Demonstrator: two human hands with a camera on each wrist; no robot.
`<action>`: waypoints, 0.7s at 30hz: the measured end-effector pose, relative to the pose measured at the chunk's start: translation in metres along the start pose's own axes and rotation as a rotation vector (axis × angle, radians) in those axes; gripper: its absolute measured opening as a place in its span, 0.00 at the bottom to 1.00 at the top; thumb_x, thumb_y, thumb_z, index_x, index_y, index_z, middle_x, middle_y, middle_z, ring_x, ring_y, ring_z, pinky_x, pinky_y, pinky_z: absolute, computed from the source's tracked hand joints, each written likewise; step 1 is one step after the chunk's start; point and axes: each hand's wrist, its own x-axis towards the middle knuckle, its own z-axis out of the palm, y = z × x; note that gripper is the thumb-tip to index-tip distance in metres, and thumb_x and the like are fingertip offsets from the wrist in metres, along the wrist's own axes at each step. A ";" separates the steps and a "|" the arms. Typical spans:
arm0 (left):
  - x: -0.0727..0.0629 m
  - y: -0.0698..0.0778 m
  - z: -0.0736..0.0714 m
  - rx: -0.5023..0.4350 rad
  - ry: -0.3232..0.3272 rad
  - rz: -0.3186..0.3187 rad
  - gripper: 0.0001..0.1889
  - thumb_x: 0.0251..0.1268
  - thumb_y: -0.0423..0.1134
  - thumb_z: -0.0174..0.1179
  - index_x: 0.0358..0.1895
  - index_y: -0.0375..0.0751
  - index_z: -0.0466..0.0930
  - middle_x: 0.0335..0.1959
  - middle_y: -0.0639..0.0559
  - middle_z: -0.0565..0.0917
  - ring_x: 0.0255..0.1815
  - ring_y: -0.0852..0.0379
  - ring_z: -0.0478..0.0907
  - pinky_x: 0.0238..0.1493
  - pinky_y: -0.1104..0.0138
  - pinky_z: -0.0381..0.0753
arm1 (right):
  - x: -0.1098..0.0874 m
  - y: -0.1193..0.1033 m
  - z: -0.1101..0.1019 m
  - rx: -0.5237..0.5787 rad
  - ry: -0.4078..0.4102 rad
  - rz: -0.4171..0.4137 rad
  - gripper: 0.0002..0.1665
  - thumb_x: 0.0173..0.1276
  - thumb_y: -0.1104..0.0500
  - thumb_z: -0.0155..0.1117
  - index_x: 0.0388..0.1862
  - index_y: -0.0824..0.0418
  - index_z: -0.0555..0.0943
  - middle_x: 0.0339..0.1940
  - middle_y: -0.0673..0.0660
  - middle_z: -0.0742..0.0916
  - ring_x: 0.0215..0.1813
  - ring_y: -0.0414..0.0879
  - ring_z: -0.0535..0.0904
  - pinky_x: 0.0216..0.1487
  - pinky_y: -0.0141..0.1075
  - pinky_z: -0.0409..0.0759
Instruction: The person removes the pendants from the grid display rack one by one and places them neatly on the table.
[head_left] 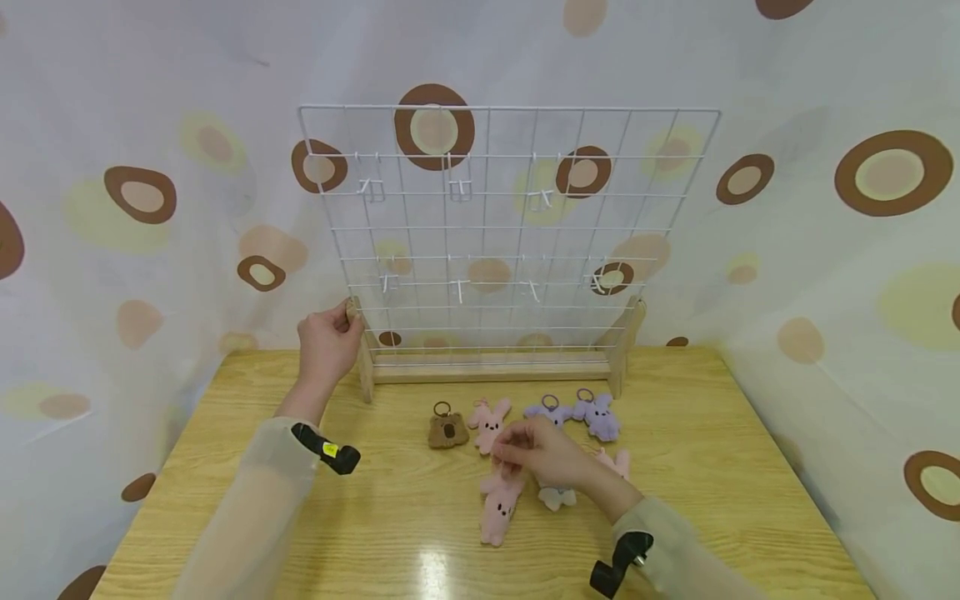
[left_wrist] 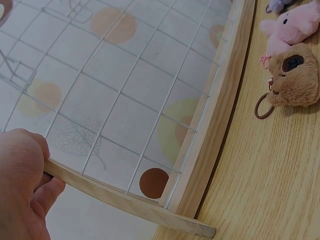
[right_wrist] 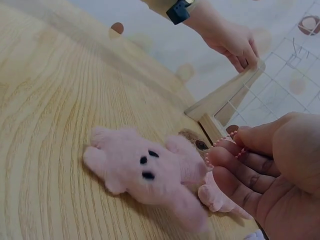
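Note:
My right hand (head_left: 543, 452) pinches the pink bead chain (right_wrist: 208, 161) of a pink plush bunny keychain (head_left: 498, 512). The bunny hangs below those fingers, its dark eyes and nose showing in the right wrist view, close over the wooden table (head_left: 390, 508). My left hand (head_left: 328, 346) grips the top of the left wooden post (left_wrist: 95, 187) of a display stand. A white wire grid (head_left: 487, 225) rises from this stand, slotted between its two posts.
White hooks (head_left: 540, 198) hang on the grid in two rows. Before the stand lie a brown bear keychain (head_left: 447, 430), another pink bunny (head_left: 490, 423), purple plush keychains (head_left: 600, 418) and a white plush (head_left: 557, 498), partly behind my right hand. Patterned cloth (head_left: 795, 275) surrounds the table.

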 end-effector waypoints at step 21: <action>0.000 -0.001 0.000 -0.007 0.000 -0.020 0.20 0.76 0.32 0.59 0.66 0.28 0.80 0.49 0.34 0.89 0.49 0.45 0.89 0.42 0.69 0.86 | 0.026 0.009 0.011 -0.099 0.005 0.013 0.11 0.81 0.63 0.63 0.46 0.71 0.87 0.35 0.60 0.90 0.35 0.51 0.87 0.32 0.37 0.86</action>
